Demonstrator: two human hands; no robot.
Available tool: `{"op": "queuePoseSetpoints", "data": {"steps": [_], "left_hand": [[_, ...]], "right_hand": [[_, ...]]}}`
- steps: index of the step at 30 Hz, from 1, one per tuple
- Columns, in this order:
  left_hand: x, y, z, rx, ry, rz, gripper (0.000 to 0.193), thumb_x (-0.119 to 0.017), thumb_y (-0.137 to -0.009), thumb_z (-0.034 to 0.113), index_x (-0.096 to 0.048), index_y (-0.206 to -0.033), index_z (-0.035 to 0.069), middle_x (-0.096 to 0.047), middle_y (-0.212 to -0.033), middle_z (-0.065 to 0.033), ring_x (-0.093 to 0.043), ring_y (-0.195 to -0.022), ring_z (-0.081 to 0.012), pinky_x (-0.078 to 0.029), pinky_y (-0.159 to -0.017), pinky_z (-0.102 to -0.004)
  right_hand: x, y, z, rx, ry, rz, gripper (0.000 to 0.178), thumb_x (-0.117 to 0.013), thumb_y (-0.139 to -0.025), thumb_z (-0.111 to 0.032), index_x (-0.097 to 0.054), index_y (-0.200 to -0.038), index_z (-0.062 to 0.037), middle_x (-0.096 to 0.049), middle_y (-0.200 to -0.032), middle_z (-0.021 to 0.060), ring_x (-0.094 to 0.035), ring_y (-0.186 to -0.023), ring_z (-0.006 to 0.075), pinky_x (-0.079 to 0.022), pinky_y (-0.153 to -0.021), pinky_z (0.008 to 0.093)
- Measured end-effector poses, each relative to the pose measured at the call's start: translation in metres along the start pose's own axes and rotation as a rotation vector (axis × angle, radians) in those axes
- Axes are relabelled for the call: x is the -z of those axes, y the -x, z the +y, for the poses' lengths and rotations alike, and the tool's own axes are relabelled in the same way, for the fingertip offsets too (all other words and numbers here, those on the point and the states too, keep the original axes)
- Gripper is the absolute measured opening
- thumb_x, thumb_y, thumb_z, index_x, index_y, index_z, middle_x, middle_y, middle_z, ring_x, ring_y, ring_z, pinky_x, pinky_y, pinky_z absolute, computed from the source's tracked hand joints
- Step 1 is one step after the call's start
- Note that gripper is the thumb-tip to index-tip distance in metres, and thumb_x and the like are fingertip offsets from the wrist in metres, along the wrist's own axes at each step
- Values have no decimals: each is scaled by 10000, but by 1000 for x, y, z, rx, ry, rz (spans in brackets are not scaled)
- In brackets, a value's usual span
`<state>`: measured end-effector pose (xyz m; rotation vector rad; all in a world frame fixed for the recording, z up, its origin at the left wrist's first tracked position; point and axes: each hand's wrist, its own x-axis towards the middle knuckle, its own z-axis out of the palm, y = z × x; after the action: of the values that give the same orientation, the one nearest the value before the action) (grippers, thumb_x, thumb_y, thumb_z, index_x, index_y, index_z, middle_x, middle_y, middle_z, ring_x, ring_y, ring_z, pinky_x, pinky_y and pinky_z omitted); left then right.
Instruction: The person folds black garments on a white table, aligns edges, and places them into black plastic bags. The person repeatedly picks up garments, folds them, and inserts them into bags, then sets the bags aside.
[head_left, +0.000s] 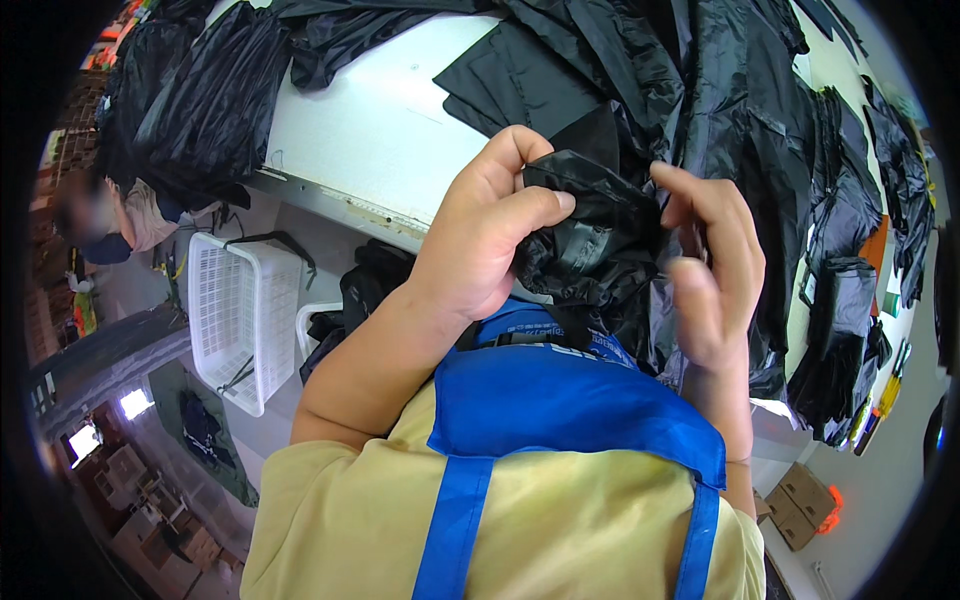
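A shiny black piece of fabric (585, 235), bunched up, is in front of my blue apron at the edge of the table. My left hand (490, 215) pinches its upper left edge between thumb and fingers. On the other side of the bundle my right hand (715, 255) is raised with its fingers curved and apart; it is slightly blurred. The right fingertips are close to the fabric, and no grip on it shows. Flat dark panels (510, 80) and long black cloth (740, 110) lie just beyond my hands.
A white table (350, 130) spreads out ahead, with a heap of black fabric (200, 90) at its far left. On the left stands a white plastic basket (245, 320). Another person (140, 215) is at the far left. Cardboard boxes (800, 505) stand at the lower right.
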<state>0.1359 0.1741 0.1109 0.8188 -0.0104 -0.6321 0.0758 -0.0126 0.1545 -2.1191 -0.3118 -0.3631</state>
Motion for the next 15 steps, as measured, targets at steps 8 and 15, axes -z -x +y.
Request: {"op": "queuePoseSetpoints", "data": {"steps": [8, 15], "left_hand": [[-10, 1, 1, 7, -17, 47, 322, -541, -807, -59, -479, -1102, 54, -609, -876, -48, -583, -745, -82, -483, -660, -219], [-14, 3, -1, 45, -24, 47, 319, -542, -814, -67, -480, -1103, 50, -603, -862, -42, -585, -738, -79, -486, -655, -211]], "right_hand": [[4, 5, 4, 216, 427, 26, 364, -758, -660, -36, -633, -997, 16, -621, -788, 91, -564, -652, 243, -467, -591, 318], [0, 5, 7, 222, 372, 66, 314, -775, -645, -29, -638, -926, 6, -645, -813, 98, -602, -698, 253, -487, -606, 331]]}}
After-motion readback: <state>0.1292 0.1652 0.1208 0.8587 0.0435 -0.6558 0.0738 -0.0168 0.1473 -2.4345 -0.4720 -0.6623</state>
